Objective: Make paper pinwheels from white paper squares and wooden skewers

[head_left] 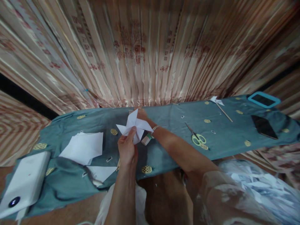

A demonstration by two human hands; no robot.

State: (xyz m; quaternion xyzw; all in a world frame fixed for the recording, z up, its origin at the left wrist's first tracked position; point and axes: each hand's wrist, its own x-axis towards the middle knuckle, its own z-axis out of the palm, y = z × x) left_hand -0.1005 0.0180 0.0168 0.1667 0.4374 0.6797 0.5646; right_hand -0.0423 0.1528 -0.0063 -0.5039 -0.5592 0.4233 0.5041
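Note:
A white folded paper pinwheel (135,125) is held up in front of me over the blue cloth (173,125). My left hand (127,150) pinches its lower edge between thumb and fingers. Behind the paper, my right hand (142,115) is mostly hidden and grips the pinwheel from the back; a bracelet shows on that wrist. A small white glue stick (147,139) lies on the cloth just under the pinwheel.
Loose white paper sheets (83,147) lie at the left, beside a white power bank (25,182). Green-handled scissors (197,137) and a second pinwheel on a stick (220,106) lie to the right. Two phones (263,126) rest far right. A striped curtain hangs behind.

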